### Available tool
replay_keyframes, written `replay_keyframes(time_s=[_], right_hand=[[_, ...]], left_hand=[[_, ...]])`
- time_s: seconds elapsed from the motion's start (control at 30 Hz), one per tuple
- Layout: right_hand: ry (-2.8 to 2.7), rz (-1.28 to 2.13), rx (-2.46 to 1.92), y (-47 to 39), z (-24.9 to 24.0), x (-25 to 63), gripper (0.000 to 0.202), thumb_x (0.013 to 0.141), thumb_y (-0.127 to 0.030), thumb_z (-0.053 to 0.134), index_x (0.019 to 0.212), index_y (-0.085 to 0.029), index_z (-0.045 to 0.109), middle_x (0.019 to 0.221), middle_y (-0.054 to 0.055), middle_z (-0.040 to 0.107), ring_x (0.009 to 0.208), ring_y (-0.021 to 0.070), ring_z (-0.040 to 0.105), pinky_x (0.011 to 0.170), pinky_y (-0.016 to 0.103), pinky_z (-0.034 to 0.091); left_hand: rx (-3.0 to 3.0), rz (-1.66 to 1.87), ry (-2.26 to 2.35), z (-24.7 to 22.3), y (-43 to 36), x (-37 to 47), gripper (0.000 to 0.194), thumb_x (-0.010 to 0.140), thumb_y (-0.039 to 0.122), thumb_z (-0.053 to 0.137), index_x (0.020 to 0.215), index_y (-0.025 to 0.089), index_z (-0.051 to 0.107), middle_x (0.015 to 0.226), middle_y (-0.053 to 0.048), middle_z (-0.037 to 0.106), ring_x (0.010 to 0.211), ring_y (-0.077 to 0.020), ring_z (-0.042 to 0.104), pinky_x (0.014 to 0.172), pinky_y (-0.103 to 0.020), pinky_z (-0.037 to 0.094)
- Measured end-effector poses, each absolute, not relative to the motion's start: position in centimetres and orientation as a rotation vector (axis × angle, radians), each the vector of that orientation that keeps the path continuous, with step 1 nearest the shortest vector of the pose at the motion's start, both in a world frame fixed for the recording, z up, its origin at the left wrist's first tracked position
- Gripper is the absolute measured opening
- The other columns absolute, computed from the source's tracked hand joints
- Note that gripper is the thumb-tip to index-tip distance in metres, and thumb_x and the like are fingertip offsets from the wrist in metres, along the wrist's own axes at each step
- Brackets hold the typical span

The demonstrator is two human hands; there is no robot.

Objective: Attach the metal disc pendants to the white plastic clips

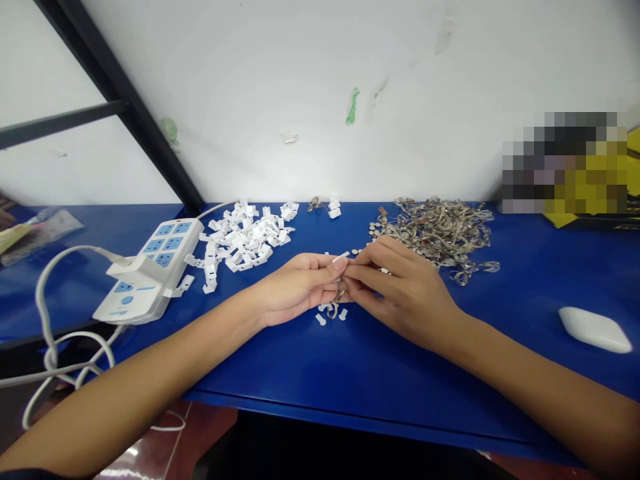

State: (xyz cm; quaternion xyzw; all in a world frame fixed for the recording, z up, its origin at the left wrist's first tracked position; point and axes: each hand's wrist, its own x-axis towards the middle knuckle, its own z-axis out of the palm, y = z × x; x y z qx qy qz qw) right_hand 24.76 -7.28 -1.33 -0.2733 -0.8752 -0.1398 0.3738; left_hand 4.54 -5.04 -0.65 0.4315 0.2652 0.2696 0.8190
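At the near side, a glossy reddish tiled floor point(134, 457) shows below the edge of the blue flat-topped table point(300, 373). A looped white cable point(45, 300) hangs at the left.

Over the middle of the table, the two bare hands meet. The left hand point(295, 287) is turned partly palm up, its thumb closed against the fingers on a small, narrow white piece point(341, 257), which sticks out at the thumb tip. The right hand point(405, 287) comes in from the right, palm down, with bent fingers drawn close together and their tips at the left thumb; whether they grip anything is hidden. A thin, curled, brownish-silver strip point(334, 308) hangs or lies just below the fingers; what supports it cannot be told. Small flat white tabs point(321, 319) lie on the table beside it.

To the right is a smooth white rounded object point(595, 329). To the left, a white power strip with blue sockets point(173, 257) has a white block-shaped plug point(137, 270) in it.

Farther back, a loose heap of white angular plastic pieces point(245, 237) lies left of centre, and a tangled pile of brownish-silver strips point(440, 230) lies right of centre, with small pale round discs point(373, 228) at its left edge. Behind stands a white wall point(310, 80) with a green scrap point(353, 107) on it.
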Motion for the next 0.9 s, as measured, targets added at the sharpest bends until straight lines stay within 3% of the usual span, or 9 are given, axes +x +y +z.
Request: replay_keyframes(time_s=[0.23, 0.63, 0.9], right_hand=[[-2.217, -0.357, -0.773, -7.2, -1.4, 25.0, 0.008, 0.093, -0.01, 0.063, 0.088, -0.015, 0.066, 0.081, 0.006, 0.058, 0.075, 0.0178, 0.047, 0.069, 0.034, 0.048], [-2.011, -0.337, -0.794, -7.5, -0.9, 25.2, 0.015, 0.086, -0.007, 0.07, 0.095, -0.019, 0.068, 0.083, 0.006, 0.065, 0.075, 0.0184, 0.06, 0.068, 0.035, 0.053], [-1.864, -0.39, -0.716, -8.4, 0.1, 24.7, 0.029, 0.079, -0.002, 0.075, 0.098, -0.024, 0.069, 0.084, 0.005, 0.069, 0.073, 0.0186, 0.063, 0.07, 0.037, 0.056]], left_hand=[[0.951, 0.573, 0.611, -0.5, -4.7, 4.3, 0.028, 0.105, 0.028, 0.058, 0.115, 0.007, 0.074, 0.112, -0.019, 0.076, 0.105, -0.0215, 0.074, 0.109, -0.039, 0.05], [0.889, 0.73, 0.676, 1.1, -2.5, 4.9, 0.025, 0.105, 0.019, 0.056, 0.107, 0.005, 0.077, 0.122, -0.022, 0.075, 0.114, -0.0235, 0.072, 0.111, -0.037, 0.049], [1.051, 0.544, 0.632, 1.7, 0.6, 10.6, 0.019, 0.097, 0.024, 0.069, 0.091, 0.008, 0.079, 0.086, -0.012, 0.076, 0.077, -0.0153, 0.067, 0.084, -0.031, 0.053]])
